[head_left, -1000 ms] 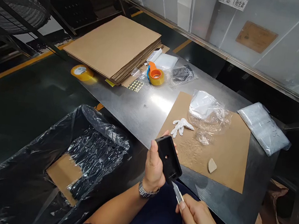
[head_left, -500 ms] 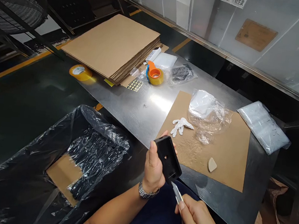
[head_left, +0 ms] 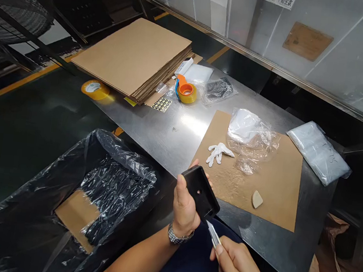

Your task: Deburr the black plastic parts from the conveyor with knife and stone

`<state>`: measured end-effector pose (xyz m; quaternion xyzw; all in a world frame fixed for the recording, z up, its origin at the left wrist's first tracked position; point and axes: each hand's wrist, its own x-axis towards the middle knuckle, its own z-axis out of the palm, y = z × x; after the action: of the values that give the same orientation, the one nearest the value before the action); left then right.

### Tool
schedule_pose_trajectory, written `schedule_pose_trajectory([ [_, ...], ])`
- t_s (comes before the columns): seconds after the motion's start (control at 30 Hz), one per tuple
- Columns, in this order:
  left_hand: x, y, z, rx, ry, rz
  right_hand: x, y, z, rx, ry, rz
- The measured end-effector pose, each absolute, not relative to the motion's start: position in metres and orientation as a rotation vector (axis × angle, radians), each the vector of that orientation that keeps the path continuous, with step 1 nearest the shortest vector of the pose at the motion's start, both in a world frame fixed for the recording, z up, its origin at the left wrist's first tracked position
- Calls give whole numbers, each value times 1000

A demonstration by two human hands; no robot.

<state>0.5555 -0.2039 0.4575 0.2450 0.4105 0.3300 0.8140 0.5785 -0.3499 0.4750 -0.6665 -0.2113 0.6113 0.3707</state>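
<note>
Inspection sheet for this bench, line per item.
Surface: metal table, partly covered by a cardboard sheet.
Job's things: black case, hollow side showing; knife, blade out at the case's near end, contact unclear.
Clutter: white glove and clear plastic on the sheet; orange tape dispenser beside cardboard stack.
Hands: left hand holds case; right hand grips knife.
Cables: nothing seen.
Surroundings: black plastic liner left of table, cardboard piece inside.

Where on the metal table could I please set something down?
The metal table is barest between the sticker sheet and the brown sheet. The brown sheet also has room right of the beige wedge. Around the tape dispenser by the cardboard stack it is crowded; clear bags cover the brown sheet's far part.
</note>
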Motion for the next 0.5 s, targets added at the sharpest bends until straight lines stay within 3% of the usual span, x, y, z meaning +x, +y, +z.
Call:
schedule_pose_trajectory([
  [0.23, 556, -206, 459, 442, 897, 831, 577, -350, 475, -1806, -657, 1485],
  [0.37, 556, -205, 460, 416, 868, 883, 575, -354, 474, -2216, -1246, 706],
  [0.5, 556, -205, 463, 425, 852, 941, 575, -355, 475, -2337, -1605, 3],
])
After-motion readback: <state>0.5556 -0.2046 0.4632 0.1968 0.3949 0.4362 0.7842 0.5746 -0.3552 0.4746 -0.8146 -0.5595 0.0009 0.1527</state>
